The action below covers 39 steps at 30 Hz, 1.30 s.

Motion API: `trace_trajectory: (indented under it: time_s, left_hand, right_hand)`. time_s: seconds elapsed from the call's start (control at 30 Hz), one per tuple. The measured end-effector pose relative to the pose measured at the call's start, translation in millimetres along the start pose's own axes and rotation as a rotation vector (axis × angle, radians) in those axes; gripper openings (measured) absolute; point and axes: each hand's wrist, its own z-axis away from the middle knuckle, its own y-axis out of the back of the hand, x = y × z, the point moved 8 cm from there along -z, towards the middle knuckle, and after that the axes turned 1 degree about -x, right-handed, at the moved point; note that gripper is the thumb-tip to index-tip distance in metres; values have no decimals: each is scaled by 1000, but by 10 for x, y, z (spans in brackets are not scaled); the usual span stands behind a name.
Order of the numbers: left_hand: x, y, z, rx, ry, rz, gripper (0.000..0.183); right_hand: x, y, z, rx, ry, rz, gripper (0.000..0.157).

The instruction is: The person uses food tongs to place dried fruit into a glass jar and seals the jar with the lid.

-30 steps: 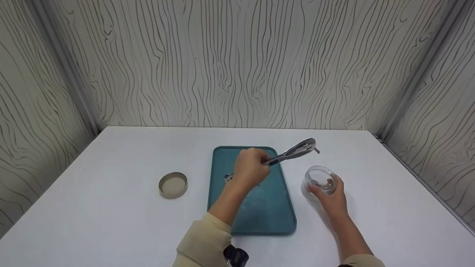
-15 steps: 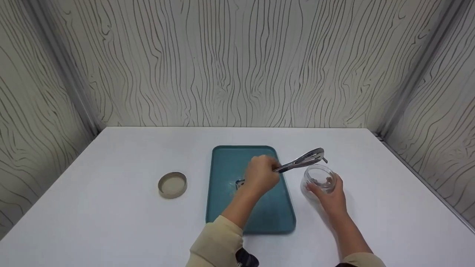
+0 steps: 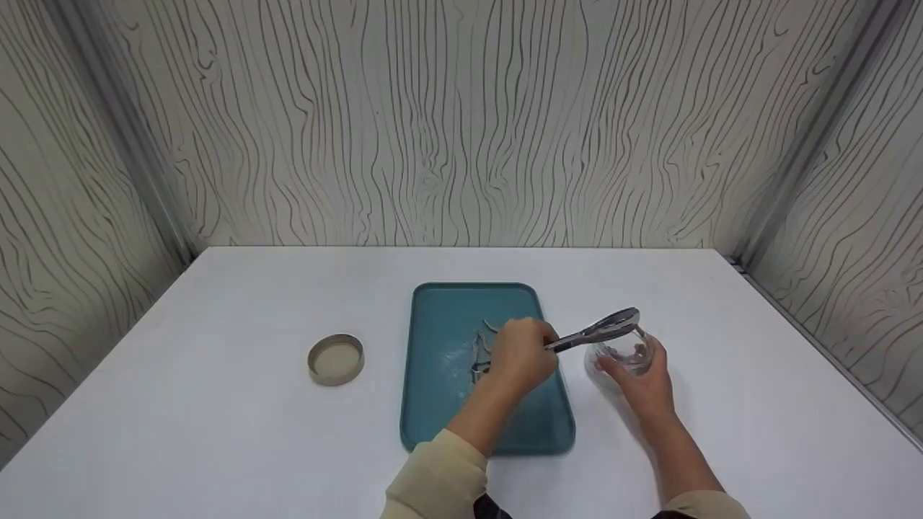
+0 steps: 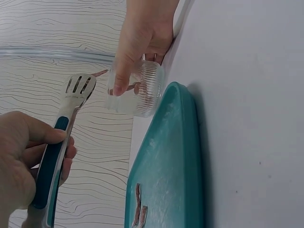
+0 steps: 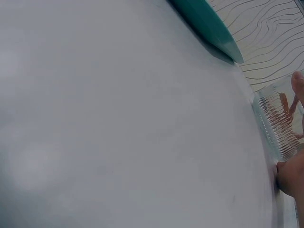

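My left hand (image 3: 520,359) grips metal tongs (image 4: 52,164) with dark blue grip panels and slotted heads. A thin brownish strip (image 4: 100,73) sticks out from the tongs' tips, at the mouth of a clear glass jar (image 4: 151,88) with a ribbed lower wall. Around that jar my right hand (image 3: 649,389) curls its thumb and fingers, holding it at the tray's right. Several brown strips (image 5: 284,102) show through the glass. On the teal tray (image 3: 436,418), under and beside my left hand, lie more thin strips (image 4: 137,202), partly hidden by that hand in the head view.
A round beige lid (image 3: 336,360) lies left of the tray on the white table (image 3: 216,418). Walls with a wood-grain line pattern (image 3: 433,144) close off the back and both sides.
My left hand has moved right and toward me with the tongs, bringing the strip from above the table to the jar's mouth. The right hand and jar have hardly moved.
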Motion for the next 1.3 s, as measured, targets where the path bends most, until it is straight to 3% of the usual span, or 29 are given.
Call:
trace_trajectory:
  time_s: [0.4,0.8,1.1,1.3]
  left_hand:
    - [-8,-113,23,-34,18,-56,13]
    - [-3,-110,43,-29,7,-58,16]
    - [-24,10,51,11,-13,10,17]
    - [-69,176,57,51,-17,16,21]
  right_hand:
    - [9,15,-5,35,-1,3,98]
    - [3,11,-5,17,4,-24,98]
    - [17,9,-18,12,1,-12,97]
    - [14,9,-16,5,-10,-11,99]
